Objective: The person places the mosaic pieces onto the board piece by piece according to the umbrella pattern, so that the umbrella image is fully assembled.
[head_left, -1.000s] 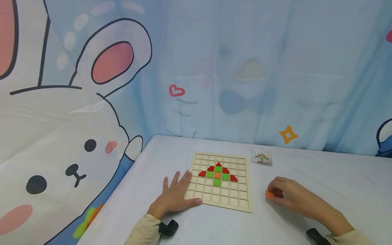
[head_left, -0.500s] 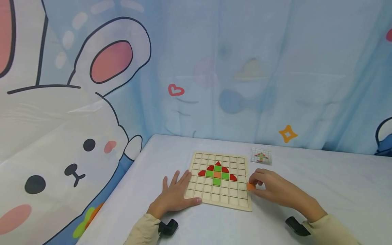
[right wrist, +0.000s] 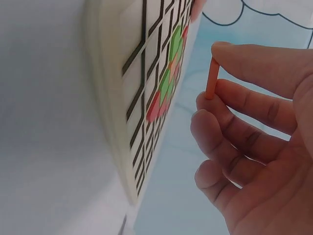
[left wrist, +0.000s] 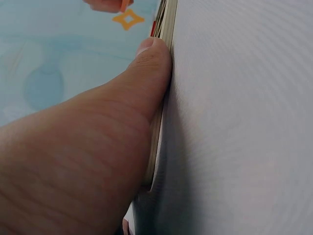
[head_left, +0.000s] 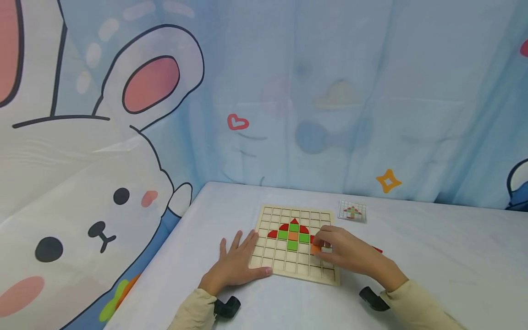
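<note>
A wooden grid board (head_left: 305, 272) lies on the white table, with red, green and orange tiles set in it as an arrow-like pattern. My left hand (head_left: 235, 266) rests on its left edge, fingers spread, the thumb (left wrist: 146, 68) at the near edge. Over the board's right part, my right hand (head_left: 350, 252) pinches an orange tile (right wrist: 212, 78) between thumb and fingers. The right wrist view has this tile edge-on, apart from the board. In the head view the fingers partly cover the rightmost red tile (head_left: 312, 239).
Behind the board, to the right, lies a small card (head_left: 352, 211) printed with a similar pattern. A red piece (head_left: 377, 250) shows on the table just past my right wrist. A blue patterned curtain (head_left: 330, 91) hangs behind the table.
My right hand has carried the orange tile leftward from the table to over the board's right part. The red piece by the right wrist has come into view. My left hand stays put.
</note>
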Demonstrator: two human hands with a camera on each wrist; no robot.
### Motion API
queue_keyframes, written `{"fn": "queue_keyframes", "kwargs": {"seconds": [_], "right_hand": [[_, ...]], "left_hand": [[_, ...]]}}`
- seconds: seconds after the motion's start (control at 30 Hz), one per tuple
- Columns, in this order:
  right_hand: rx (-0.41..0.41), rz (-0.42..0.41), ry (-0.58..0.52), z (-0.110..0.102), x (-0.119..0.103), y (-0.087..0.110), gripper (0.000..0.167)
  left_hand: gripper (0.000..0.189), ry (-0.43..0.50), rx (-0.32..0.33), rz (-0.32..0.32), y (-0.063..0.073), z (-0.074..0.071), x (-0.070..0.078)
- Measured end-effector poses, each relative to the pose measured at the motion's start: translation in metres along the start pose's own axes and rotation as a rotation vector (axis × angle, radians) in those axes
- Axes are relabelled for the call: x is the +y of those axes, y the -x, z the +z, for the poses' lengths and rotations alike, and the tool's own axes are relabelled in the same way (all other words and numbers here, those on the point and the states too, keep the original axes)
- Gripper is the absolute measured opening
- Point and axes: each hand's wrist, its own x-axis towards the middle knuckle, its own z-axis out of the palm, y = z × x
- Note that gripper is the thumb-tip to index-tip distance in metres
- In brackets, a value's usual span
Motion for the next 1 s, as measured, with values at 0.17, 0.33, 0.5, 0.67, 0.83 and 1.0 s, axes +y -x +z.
{"fn": "queue_keyframes", "kwargs": {"seconds": [0.17,0.33,0.5,0.67,0.83,1.0], "right_hand": [[-0.008,-0.003,0.005,0.007,-0.005,-0.012,0.012],[-0.023,0.006,-0.001,0.015,-0.008,-0.022,0.010],[-0.023,0.003,-0.010,0.022,-0.011,-0.029,0.009],[-0.032,-0.013,0.004,0.028,-0.015,-0.036,0.010],[-0.044,-0.016,0.035,0.033,-0.020,-0.038,0.011],[-0.074,0.026,0.081,0.037,-0.023,-0.041,0.011]], "left_hand": [[0.109,-0.002,0.003,0.001,0.001,-0.001,0.001],[0.108,0.022,0.006,0.017,0.002,-0.002,0.000],[0.109,0.024,0.003,0.014,0.002,-0.001,-0.001],[0.110,0.016,0.002,0.001,0.001,0.001,-0.003],[0.110,0.012,0.002,0.001,0.001,0.001,-0.004],[0.110,0.014,0.003,0.005,0.000,0.001,-0.004]]}}
